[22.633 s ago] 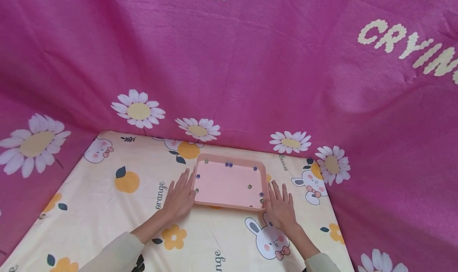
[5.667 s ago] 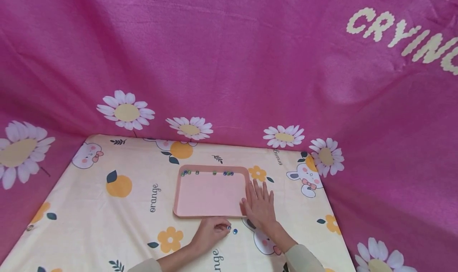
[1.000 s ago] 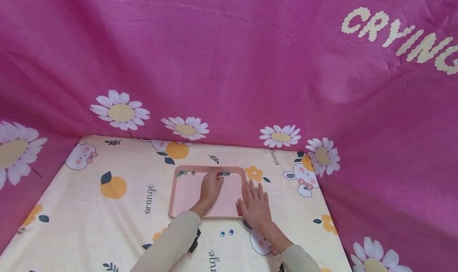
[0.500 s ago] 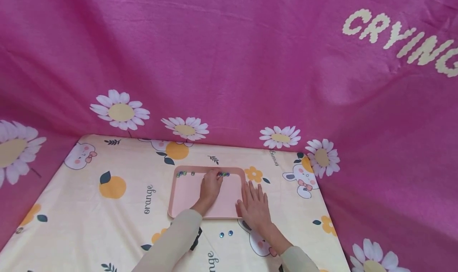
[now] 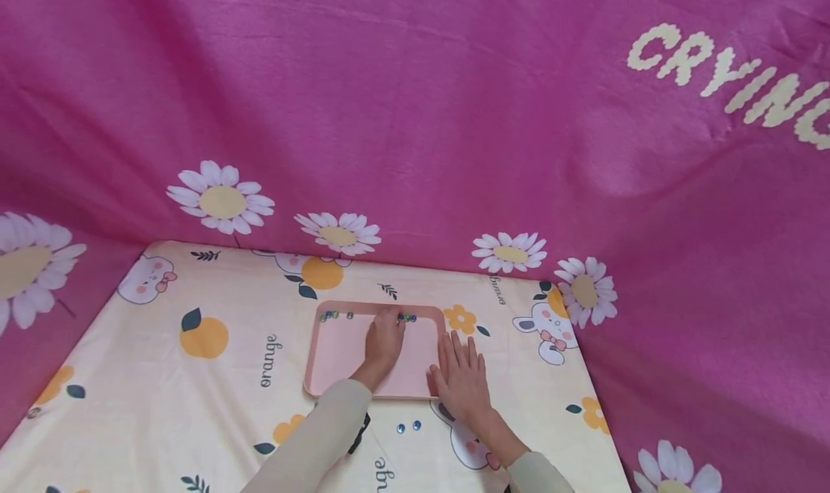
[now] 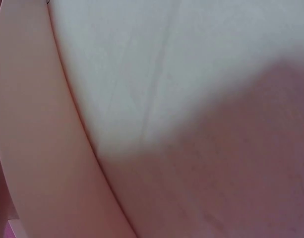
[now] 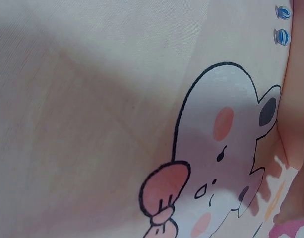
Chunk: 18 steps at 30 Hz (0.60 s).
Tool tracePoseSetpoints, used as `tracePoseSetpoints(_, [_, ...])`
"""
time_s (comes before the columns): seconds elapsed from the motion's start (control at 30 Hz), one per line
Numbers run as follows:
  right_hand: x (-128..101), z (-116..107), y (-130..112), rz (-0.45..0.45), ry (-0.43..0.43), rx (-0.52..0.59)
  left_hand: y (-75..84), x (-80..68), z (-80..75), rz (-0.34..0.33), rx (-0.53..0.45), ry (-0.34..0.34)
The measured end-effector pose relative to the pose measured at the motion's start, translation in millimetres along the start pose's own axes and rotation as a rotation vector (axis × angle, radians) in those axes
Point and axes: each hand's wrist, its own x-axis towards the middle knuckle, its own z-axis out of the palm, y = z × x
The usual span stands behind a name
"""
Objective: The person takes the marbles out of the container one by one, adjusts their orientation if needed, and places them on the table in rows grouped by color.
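A: Where is the left hand [image 5: 384, 340] now?

B: Reached across the pink tray [image 5: 337, 356], fingertips at the far wall where the beads [image 5: 407, 318] sit in a row. Its fingers look curled round one, but they hide it, so I cannot tell whether a bead is pinched.

A: And the right hand [image 5: 462, 381]?

B: Flat, fingers straight and spread, pressing on the cloth [image 5: 194, 399] with the fingertips touching the tray's right edge. I judge it keeps the tray from sliding.

A: Any advice for the pick?

B: Pinch one bead between thumb and fingertip, lift straight up, and avoid nudging its neighbours along the wall. Two blue beads [image 5: 408, 427] already lie on the cloth, just in front of the tray.
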Motion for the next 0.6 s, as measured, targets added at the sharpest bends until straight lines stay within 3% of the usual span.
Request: tracePoseSetpoints(0.6, [0.8,4.7,1.7,-0.008,0.020,0.004,5.6,1.7,-1.0,-0.009,0.069,-0.012])
